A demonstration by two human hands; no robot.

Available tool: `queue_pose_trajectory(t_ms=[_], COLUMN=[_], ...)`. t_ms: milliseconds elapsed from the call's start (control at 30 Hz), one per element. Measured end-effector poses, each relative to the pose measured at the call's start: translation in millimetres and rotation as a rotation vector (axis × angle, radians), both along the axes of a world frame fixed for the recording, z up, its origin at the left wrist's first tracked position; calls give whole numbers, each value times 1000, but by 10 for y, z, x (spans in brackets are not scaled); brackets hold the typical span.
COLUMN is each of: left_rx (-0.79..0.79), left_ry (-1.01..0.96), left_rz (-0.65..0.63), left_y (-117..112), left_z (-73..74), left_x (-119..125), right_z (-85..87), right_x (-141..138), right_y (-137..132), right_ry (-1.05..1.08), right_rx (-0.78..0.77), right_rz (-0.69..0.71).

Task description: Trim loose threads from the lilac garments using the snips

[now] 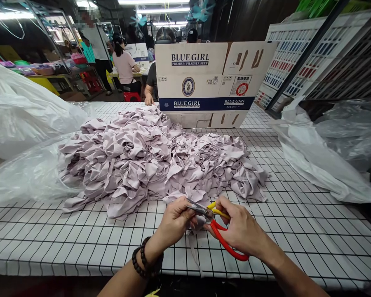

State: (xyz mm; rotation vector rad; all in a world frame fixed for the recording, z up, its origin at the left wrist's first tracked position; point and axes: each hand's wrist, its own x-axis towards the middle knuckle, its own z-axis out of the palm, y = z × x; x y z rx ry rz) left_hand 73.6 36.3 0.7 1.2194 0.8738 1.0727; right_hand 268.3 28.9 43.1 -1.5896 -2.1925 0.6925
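Observation:
My right hand (243, 227) grips a pair of scissors (228, 243) with one red and one yellow handle; the blades point left, towards my other hand. Closed in a pinch, my left hand (174, 220) holds a piece of pale mauve fabric (199, 222) right by the blades. A thin strip of the fabric hangs down towards the table's front edge. Just beyond both hands lies a large heap of crumpled fabric pieces (136, 152) of the same colour. My fingers partly hide the blade tips and the held piece.
A checked cloth covers the table (297, 231). An upright BLUE GIRL carton (204, 86) stands behind the heap. Plastic bags lie at the left (27, 111) and right (321, 152). Across the table, a person's hand (149, 99) rests near the carton. Other people are further back.

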Motion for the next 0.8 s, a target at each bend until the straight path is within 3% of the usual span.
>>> queue_pose_trajectory(t_ms=[800], left_rx=[-42], left_ry=[-46], left_rz=[-45], left_y=[-7], left_z=[61], left_x=[-12], right_z=[-61], right_x=[44], right_y=[-2], right_ry=[-7], right_rx=[87], right_rz=[13])
